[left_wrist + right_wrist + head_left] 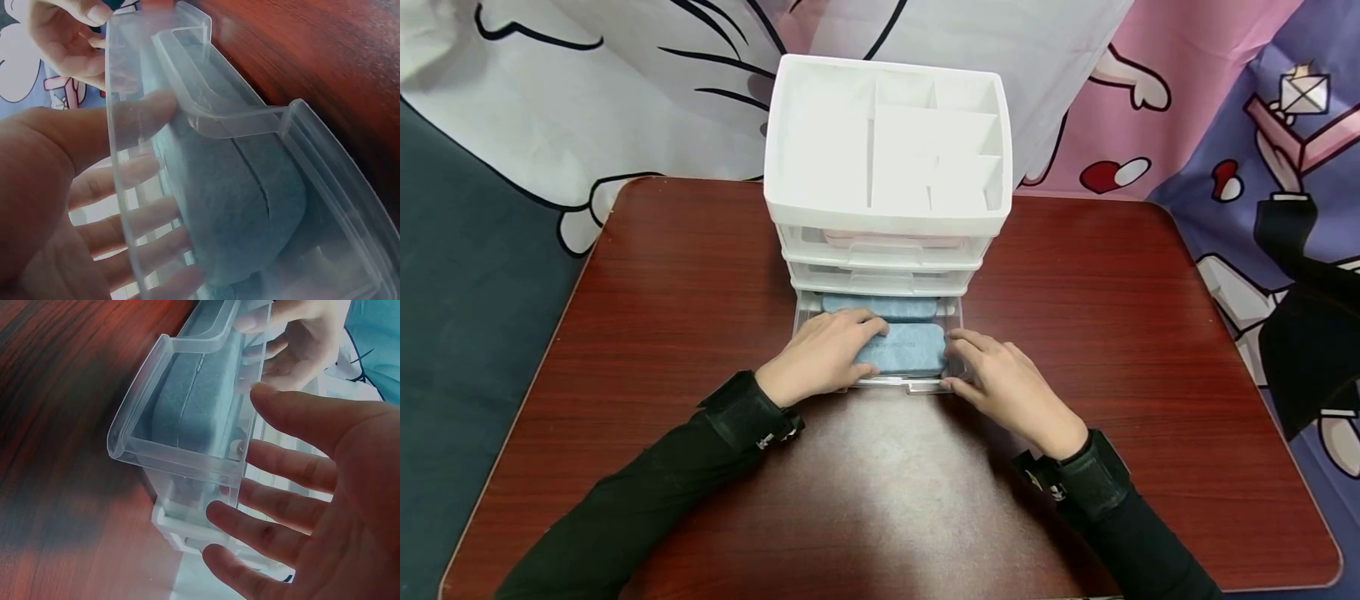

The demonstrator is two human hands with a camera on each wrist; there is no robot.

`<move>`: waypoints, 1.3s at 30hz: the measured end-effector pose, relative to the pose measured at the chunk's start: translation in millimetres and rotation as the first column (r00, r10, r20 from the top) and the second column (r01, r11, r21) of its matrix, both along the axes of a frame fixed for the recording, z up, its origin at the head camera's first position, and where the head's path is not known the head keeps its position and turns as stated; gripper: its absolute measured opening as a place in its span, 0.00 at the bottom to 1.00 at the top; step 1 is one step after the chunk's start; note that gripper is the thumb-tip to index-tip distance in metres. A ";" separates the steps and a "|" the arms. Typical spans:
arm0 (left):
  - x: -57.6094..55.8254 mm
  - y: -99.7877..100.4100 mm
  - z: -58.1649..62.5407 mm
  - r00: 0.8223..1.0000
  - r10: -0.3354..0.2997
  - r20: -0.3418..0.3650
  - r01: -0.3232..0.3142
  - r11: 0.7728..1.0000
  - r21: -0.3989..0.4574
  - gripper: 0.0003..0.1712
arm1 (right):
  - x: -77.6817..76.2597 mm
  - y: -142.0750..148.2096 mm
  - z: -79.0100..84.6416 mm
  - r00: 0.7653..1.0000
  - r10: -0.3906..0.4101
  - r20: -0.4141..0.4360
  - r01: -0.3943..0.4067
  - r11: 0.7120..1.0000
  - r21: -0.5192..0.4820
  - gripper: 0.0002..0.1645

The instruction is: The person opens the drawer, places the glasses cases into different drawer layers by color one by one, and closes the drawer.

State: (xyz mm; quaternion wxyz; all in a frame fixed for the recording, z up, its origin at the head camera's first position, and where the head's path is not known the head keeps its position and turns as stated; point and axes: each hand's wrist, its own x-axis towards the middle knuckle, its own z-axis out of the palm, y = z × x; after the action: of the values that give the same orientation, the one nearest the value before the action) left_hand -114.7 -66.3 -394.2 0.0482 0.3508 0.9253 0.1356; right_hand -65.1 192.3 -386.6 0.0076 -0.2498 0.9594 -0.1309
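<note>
A clear drawer (916, 386) at the bottom of a white drawer unit (887, 223) is pulled out. Inside lie two light blue, rounded cases, the front one (912, 348) with small lettering on top and a seam along its side, the other (880, 307) behind it. My left hand (820, 350) reaches over the drawer's left side, with fingers extended on the left end of the front case and thumb (159, 106) at its near edge. My right hand (1000, 379) is spread at the drawer's right front corner, fingers (269, 531) loosely extended beside the clear wall and holding nothing.
The unit stands on a reddish-brown wooden table (662, 350), near its back edge. Two closed drawers (887, 277) sit above the pulled-out one, under a divided top tray (820, 200). Printed cloth (1090, 142) hangs behind; a black object (1307, 333) is at the right.
</note>
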 end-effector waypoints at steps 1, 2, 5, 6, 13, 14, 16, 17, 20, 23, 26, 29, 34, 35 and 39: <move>1.0 -0.8 -0.1 1.000 -0.002 -0.009 0.002 1.000 0.005 0.28 | 0.1 0.0 -0.2 1.000 0.001 0.001 -0.001 1.000 -0.001 0.24; 2.1 -1.7 -0.3 1.000 -0.005 -0.018 0.005 1.000 0.009 0.28 | 0.2 0.0 -0.5 1.000 0.002 0.002 -0.002 1.000 -0.003 0.24; 4.9 -4.7 -0.8 0.999 -0.014 -0.033 0.015 1.000 0.024 0.25 | 0.2 0.2 -1.4 1.000 0.005 0.004 -0.005 1.000 -0.013 0.23; 5.7 -6.0 -0.9 0.999 -0.014 -0.032 0.015 0.999 0.031 0.24 | 0.0 0.2 -1.8 1.000 0.006 0.003 -0.006 1.000 -0.018 0.24; 10.8 -22.5 1.5 0.998 -0.032 0.049 0.020 0.976 0.219 0.19 | -4.6 2.7 -1.3 1.000 0.001 0.011 0.000 0.993 -0.116 0.35; 11.1 -25.5 1.5 0.998 -0.034 0.059 0.018 0.969 0.246 0.19 | -5.3 3.2 -0.6 1.000 -0.001 0.017 0.003 0.992 -0.125 0.37; 11.6 -31.4 0.8 0.997 -0.040 0.071 0.017 0.956 0.294 0.21 | -6.0 4.4 0.5 1.000 -0.006 0.030 0.010 0.991 -0.133 0.39; 11.7 -34.3 0.3 0.997 -0.040 0.071 0.016 0.950 0.312 0.23 | -6.3 4.8 1.2 0.999 -0.012 0.041 0.018 0.991 -0.135 0.40; 12.6 -43.4 -2.8 0.996 -0.028 0.080 -0.002 0.936 0.353 0.28 | -7.2 6.4 2.1 0.997 -0.027 0.067 0.035 0.991 -0.130 0.45; 14.7 -53.4 -6.5 0.995 -0.004 0.095 -0.033 0.926 0.375 0.32 | -8.2 7.5 1.9 0.995 -0.034 0.091 0.046 0.991 -0.125 0.53; 16.3 -62.4 -10.3 0.996 -0.008 0.088 -0.029 0.913 0.407 0.34 | -9.2 7.9 1.3 0.992 -0.037 0.118 0.051 0.992 -0.117 0.59; 17.3 -69.5 -13.5 0.999 -0.024 0.048 -0.001 0.887 0.462 0.35 | -9.9 8.8 0.6 0.987 -0.050 0.151 0.067 0.992 -0.111 0.63; 19.7 -80.6 -17.6 1.000 0.009 -0.012 -0.002 0.867 0.499 0.35 | -11.0 10.4 -0.8 0.970 -0.081 0.227 0.103 0.991 -0.089 0.66; 20.0 -82.5 -18.1 1.000 0.026 -0.016 -0.015 0.868 0.497 0.36 | -11.4 10.6 -1.0 0.967 -0.085 0.241 0.108 0.991 -0.084 0.67; 18.5 -89.2 -20.2 0.994 0.110 -0.005 -0.094 0.865 0.494 0.44 | -12.7 11.5 -1.5 0.956 -0.095 0.278 0.121 0.989 -0.080 0.68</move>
State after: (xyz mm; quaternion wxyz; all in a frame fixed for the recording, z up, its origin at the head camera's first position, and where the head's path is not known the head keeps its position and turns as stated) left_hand -96.2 -155.5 -414.4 -0.0652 0.3042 0.8782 0.3634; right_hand -77.8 203.8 -388.1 0.1209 -0.1767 0.9539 -0.2101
